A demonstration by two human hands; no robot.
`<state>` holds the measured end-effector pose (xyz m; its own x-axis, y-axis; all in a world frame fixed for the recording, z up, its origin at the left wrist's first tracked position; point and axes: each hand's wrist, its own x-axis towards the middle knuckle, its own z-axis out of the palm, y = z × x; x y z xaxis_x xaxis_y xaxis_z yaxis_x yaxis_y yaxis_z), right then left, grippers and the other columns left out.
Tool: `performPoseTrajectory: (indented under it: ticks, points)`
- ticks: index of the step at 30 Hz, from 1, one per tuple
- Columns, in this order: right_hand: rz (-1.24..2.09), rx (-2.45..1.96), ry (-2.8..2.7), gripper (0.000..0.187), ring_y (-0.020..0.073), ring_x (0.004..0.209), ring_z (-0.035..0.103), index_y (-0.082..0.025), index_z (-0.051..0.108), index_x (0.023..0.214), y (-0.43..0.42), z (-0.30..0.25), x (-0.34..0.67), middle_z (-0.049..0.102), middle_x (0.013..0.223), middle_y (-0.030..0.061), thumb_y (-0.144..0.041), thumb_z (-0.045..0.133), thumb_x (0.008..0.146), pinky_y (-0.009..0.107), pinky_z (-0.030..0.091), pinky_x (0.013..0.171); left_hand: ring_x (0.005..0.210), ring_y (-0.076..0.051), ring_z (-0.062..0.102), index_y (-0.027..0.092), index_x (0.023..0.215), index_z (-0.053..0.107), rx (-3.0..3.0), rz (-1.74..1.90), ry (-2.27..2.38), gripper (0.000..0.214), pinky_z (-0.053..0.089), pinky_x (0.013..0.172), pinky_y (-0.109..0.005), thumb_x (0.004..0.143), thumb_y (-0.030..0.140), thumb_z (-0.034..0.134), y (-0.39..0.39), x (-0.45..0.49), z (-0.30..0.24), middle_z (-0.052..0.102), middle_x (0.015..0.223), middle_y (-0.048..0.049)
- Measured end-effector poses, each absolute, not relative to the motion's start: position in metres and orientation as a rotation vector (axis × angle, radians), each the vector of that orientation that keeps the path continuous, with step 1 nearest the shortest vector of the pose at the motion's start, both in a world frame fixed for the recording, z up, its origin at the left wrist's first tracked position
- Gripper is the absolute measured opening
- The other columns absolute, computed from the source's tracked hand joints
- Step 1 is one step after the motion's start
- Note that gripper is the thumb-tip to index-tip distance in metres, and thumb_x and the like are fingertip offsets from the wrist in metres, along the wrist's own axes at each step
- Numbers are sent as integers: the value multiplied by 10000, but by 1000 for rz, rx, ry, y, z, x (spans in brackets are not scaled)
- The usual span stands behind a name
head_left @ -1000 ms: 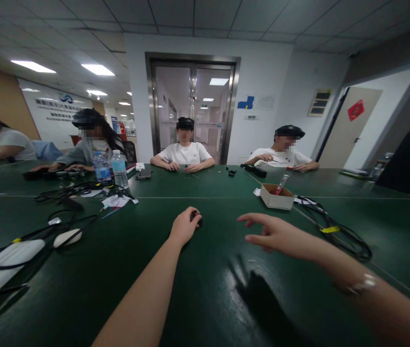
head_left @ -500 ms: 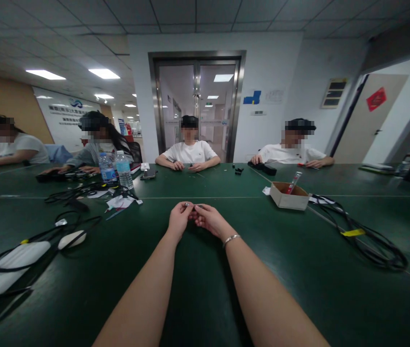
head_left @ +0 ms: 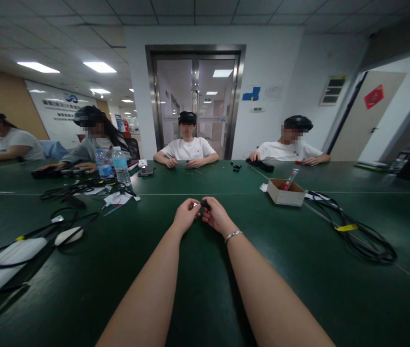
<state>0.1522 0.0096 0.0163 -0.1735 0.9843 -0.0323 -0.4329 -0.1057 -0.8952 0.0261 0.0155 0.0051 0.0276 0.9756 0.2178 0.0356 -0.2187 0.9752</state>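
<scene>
Both my arms reach forward over the dark green table (head_left: 205,289). My left hand (head_left: 185,215) and my right hand (head_left: 215,214) meet at the table's middle, fingertips pinched together. Between them sits a small black part (head_left: 205,206), with a tiny metal piece showing at the left fingertips; both hands grip it. A silver bracelet (head_left: 233,235) circles my right wrist.
A small cardboard box (head_left: 285,192) with a red-capped tube stands to the right, beside a coil of black cable (head_left: 357,231). Left lie black cables, white pouches (head_left: 7,258), and two water bottles (head_left: 115,166). Several people sit along the far edge.
My right hand came in from the right and joined the left hand on the small black part. The view has shifted slightly since.
</scene>
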Motion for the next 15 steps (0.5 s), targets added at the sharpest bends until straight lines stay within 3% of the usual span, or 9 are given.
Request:
performPoseTrajectory:
  ticks: [6,15]
  points:
    - [1579,-840,-952,149,64,343,274,-239,418,897,9,15,155,370,505,-100,-380,464,897,167,237,381,655,-120,615,128,903,587,1446,1263,1089,146,451,564,-201,788,218,600,8,26,10,629,732,-35]
    - [1546,-865,-1000,177,65,345,276,-241,412,899,10,14,154,349,510,-105,-404,480,903,163,260,375,662,-126,618,119,913,599,1429,1285,1044,210,449,564,-206,733,195,676,4,22,15,645,742,-44]
